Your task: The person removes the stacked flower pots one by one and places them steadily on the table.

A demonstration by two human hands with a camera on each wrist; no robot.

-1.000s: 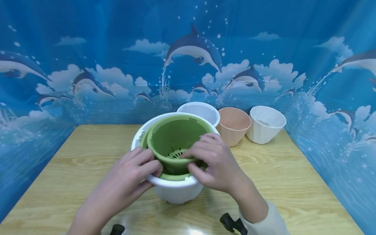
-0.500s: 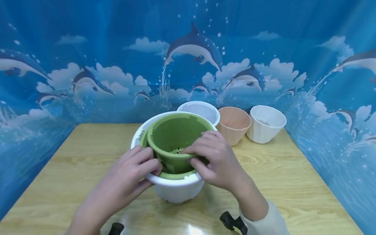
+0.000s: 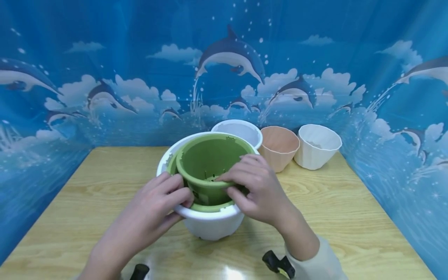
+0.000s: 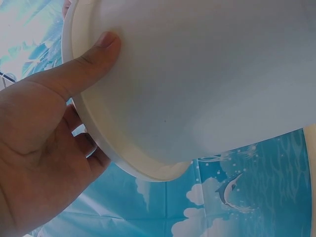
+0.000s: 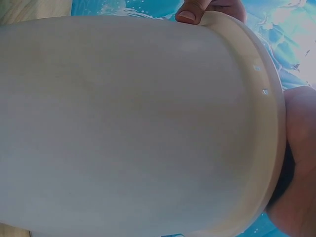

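A large white flowerpot (image 3: 214, 226) stands on the table with a green flowerpot (image 3: 206, 207) nested in it. Inside that sits a smaller green flowerpot (image 3: 210, 155), tilted, with slots in its bottom. My left hand (image 3: 159, 202) grips the left front rim of the white pot; in the left wrist view its thumb lies along the outer wall (image 4: 207, 89) and the fingers curl over the rim. My right hand (image 3: 257, 190) pinches the front right rim of the smaller green pot, thumb outside and fingers inside. The right wrist view shows mostly the white pot's wall (image 5: 128, 123), its fingertips hidden.
Behind, from the middle to the right, stand a white round pot (image 3: 241, 130), a peach faceted pot (image 3: 280, 149) and a white faceted pot (image 3: 317, 147). A blue dolphin curtain (image 3: 140, 58) surrounds the wooden table (image 3: 350, 225). Black strap parts (image 3: 278, 264) show near the wrists.
The front rim of the smaller green pot has risen slightly in my right hand, covering more of its slotted bottom. My left hand keeps its grip on the white rim.
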